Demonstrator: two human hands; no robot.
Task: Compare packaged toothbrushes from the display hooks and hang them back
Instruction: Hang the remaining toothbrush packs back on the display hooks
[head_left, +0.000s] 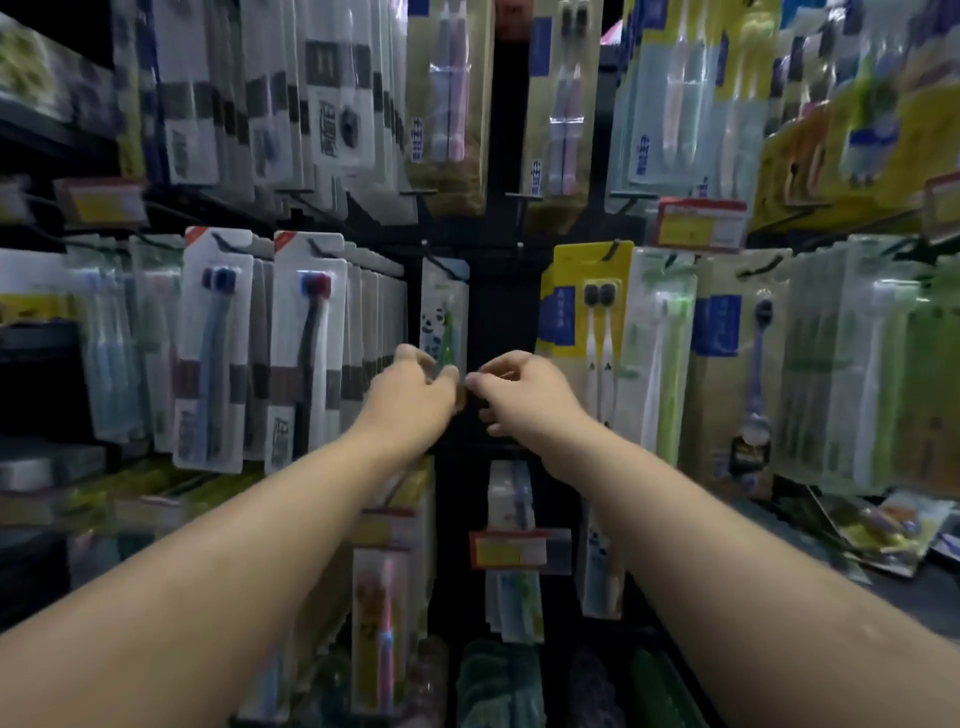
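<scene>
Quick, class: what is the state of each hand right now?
Left hand: pinches the lower end of the panda toothbrush pack.
Right hand: fingers curled beside that pack; grip cannot be told.

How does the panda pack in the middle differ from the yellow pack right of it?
The panda pack holds one green brush; the yellow pack holds two white-handled, black-headed ones. The panda pack's card is pale, the yellow pack's yellow with a blue label. Both hang from hooks.

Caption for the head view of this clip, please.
A person's left hand holds the lower end of the hook-hung panda-print toothbrush pack; right hand hovers close beside it.
</scene>
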